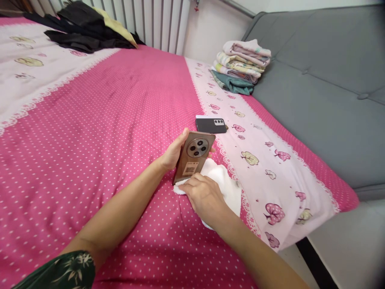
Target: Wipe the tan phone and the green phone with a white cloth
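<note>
A brown-gold smartphone (195, 158) is tilted up over the bed, its back with a round camera ring and a paper label facing me. My left hand (177, 150) is closed around the phone's upper part, thumb on the near edge and fingertips showing past the far edge. My right hand (206, 196) pinches a white cloth (224, 180) against the phone's lower end. Part of the cloth hangs down behind and below that hand onto the bed. Just beyond the phone lies a second, dark phone (207, 125), camera side up.
Pink dotted bedding (126, 104) with a pale tree-print band covers the bed. Folded fabrics (243, 64) are stacked by the grey padded headboard (319, 72). Dark clothes (87, 28) lie at the far left, near a white radiator (162, 24). The bed's edge drops off at lower right.
</note>
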The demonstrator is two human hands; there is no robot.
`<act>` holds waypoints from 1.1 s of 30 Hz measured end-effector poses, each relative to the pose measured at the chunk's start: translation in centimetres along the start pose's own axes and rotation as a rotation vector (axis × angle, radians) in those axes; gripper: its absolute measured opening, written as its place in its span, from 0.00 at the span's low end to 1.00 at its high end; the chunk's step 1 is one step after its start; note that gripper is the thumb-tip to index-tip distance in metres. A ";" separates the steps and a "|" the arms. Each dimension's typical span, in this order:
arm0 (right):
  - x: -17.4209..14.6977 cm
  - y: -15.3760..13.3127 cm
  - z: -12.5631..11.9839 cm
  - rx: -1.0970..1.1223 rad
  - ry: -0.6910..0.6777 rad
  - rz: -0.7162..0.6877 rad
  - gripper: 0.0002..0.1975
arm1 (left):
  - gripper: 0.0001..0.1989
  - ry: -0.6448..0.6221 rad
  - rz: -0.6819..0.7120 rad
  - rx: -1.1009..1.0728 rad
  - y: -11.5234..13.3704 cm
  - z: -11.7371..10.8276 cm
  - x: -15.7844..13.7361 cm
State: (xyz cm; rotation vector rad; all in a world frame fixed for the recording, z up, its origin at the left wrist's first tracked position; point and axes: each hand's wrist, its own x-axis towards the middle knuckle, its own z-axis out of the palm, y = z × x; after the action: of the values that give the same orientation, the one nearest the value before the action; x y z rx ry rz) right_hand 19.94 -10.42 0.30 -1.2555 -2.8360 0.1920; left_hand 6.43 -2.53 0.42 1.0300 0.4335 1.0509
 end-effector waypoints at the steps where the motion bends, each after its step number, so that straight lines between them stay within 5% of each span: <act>1: 0.0 0.0 0.0 0.002 0.002 0.000 0.10 | 0.44 0.000 0.001 -0.003 0.0 0.0 0.0; 33: -0.1 0.2 0.3 0.001 0.009 -0.006 0.11 | 0.44 -0.002 -0.006 -0.013 0.0 0.0 0.0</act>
State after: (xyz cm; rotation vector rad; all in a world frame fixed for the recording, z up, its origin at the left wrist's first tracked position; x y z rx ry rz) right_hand 20.08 -10.39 -0.01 -1.2449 -2.8317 0.1870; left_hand 6.46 -2.50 0.40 1.0171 0.4273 1.0460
